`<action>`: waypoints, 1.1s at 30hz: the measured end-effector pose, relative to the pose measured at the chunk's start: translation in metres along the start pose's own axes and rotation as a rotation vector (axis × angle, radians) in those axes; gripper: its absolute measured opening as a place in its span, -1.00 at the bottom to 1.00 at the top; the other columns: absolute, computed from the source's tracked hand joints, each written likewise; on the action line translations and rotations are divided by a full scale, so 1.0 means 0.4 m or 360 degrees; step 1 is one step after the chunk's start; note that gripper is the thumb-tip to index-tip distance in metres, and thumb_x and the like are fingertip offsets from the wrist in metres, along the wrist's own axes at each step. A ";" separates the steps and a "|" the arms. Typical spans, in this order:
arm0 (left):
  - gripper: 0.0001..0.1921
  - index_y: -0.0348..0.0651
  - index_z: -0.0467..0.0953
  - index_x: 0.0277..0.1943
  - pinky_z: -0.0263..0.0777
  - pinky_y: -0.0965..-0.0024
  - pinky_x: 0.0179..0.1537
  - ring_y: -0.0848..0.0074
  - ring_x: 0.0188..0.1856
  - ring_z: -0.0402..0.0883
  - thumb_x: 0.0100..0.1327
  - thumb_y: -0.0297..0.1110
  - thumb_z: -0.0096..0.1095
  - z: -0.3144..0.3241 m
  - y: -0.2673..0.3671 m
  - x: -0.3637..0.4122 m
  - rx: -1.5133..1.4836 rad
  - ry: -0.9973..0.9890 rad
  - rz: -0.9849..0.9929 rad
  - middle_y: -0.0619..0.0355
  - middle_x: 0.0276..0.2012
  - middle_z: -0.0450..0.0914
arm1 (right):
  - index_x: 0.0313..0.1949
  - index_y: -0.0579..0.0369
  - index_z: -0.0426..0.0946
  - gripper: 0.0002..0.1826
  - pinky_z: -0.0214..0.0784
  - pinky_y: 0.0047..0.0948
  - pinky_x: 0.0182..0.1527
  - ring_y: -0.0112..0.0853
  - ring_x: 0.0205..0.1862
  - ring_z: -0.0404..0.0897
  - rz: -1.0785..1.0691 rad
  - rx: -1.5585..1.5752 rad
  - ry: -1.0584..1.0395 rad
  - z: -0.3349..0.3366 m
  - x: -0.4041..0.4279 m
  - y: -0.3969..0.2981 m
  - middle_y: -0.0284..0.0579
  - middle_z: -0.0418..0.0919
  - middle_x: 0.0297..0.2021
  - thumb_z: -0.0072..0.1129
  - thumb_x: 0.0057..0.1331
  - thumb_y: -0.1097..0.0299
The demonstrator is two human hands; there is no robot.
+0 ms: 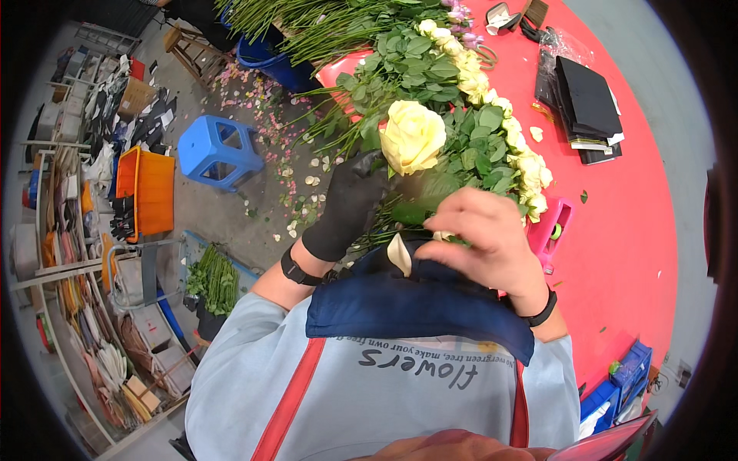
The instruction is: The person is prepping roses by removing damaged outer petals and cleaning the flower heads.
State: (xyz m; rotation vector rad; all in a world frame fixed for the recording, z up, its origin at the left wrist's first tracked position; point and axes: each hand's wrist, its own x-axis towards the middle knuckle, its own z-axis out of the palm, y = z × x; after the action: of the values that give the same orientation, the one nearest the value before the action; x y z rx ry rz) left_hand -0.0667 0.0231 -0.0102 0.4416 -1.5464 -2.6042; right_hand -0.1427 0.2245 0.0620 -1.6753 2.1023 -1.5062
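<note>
My left hand (358,196), in a black glove, is closed just below the head of a large pale yellow rose (413,138). Its bloom faces up toward me, and the glove hides much of its stem. To the right of that rose, my bare right hand (481,233) hovers with fingers curled and apart, gripping nothing that I can see. A loose cream petal (399,255) shows between my hands, in front of my dark blue apron (403,305). Beyond my hands lies a row of pale yellow roses (475,80) with leafy stems.
The roses lie on a red table (622,230). A pink tape dispenser (554,230), a black folder (588,98) and scissors (489,56) are on it. To the left stand a blue stool (210,147), an orange bin (153,196) and a blue bucket (259,55). Petals litter the floor.
</note>
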 end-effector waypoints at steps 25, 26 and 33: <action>-0.67 -0.37 0.41 0.14 0.43 0.46 -0.05 0.58 -0.10 0.56 0.37 -0.43 0.03 0.032 0.023 -0.016 0.0635 -0.0676 0.0071 0.10 -0.10 0.61 | -0.37 0.18 0.61 -0.93 0.25 -0.52 -0.45 -0.47 -0.48 0.45 0.0491 0.0011 0.0277 -0.059 -0.006 0.000 -0.23 0.48 -0.52 0.26 0.11 0.52; -0.67 -0.37 0.41 0.14 0.43 0.46 -0.04 0.57 -0.10 0.56 0.37 -0.43 0.04 0.033 0.030 -0.015 0.0686 -0.0704 0.0008 0.10 -0.09 0.61 | -0.37 0.19 0.61 -0.91 0.25 -0.52 -0.44 -0.48 -0.47 0.45 0.0539 0.0019 0.0292 -0.059 -0.008 0.004 -0.23 0.46 -0.53 0.28 0.10 0.50; -0.69 -0.36 0.44 0.10 0.42 0.47 -0.09 0.60 -0.14 0.55 0.39 -0.36 0.03 0.036 0.008 -0.011 0.0637 -0.0813 0.0221 0.15 -0.14 0.62 | -0.34 0.22 0.62 -0.84 0.27 -0.52 -0.39 -0.52 -0.46 0.42 0.0969 0.0354 0.0142 -0.075 -0.003 0.000 -0.25 0.42 -0.54 0.36 0.08 0.45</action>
State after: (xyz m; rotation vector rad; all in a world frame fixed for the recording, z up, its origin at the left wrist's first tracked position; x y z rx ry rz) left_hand -0.0666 0.0345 0.0001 -0.3374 -2.1683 -2.4095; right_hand -0.1593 0.2444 0.0771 -0.7976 2.1097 -1.5393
